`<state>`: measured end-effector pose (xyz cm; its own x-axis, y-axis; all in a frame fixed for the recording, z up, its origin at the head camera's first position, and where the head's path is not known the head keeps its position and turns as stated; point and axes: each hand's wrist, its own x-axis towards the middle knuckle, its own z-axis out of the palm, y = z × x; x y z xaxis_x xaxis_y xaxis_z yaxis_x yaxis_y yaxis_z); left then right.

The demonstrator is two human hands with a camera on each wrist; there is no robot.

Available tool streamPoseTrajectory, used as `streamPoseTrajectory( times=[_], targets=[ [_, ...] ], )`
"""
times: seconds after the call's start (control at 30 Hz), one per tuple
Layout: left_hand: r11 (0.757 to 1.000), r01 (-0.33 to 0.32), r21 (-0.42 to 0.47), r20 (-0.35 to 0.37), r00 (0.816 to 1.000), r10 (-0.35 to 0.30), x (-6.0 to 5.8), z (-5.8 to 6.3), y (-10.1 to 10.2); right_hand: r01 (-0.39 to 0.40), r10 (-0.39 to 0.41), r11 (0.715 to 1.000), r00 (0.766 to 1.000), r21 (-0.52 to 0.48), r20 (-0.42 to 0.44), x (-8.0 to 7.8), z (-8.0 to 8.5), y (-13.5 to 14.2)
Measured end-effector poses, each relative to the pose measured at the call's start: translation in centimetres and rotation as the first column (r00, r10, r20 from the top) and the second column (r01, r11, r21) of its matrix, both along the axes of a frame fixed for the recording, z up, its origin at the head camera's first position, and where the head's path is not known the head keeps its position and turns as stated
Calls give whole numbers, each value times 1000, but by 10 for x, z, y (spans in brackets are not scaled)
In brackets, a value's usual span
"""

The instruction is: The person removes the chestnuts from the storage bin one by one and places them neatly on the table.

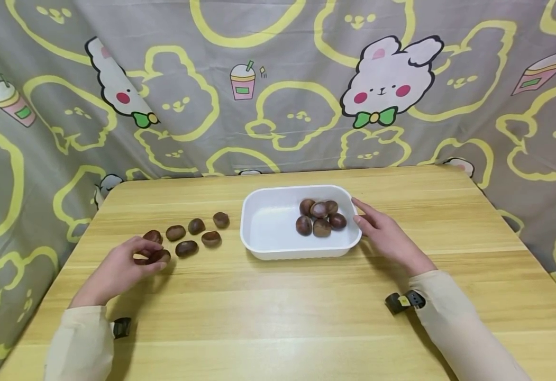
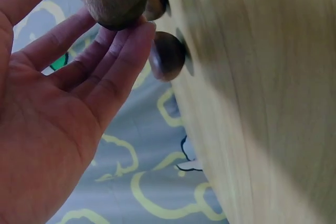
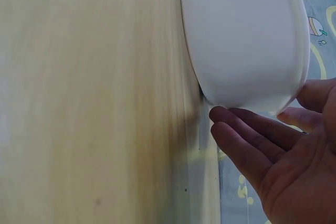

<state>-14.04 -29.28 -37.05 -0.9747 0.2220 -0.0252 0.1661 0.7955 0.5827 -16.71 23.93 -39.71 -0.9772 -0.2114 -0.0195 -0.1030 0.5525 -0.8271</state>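
Within the white tray, at least 6 chestnuts cluster toward 1 end.

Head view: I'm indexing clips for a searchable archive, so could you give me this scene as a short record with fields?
Container: white rounded-corner tray
Surface: wood-grain table
Tray contents: chestnuts, at least six visible, grouped toward its right end
Outside tray: loose chestnuts on the table, left of the tray
Left hand: pinches a chestnut; whether it is lifted is unclear
Right hand: touches the tray's right end
Backdrop: grey cartoon-print curtain
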Motion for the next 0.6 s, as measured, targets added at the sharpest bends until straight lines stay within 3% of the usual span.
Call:
streamPoseTrajectory(
  times=[0.33, 0.6],
  targets=[
    [997, 15, -77, 79, 997, -9, 1, -7, -6, 0, 1, 1000, 1000, 20, -5, 1, -1, 0],
    [995, 38, -96, 54, 998, -32, -5, -10, -6, 4, -4, 1000, 1000, 19, -1, 1, 0, 1]
  ],
)
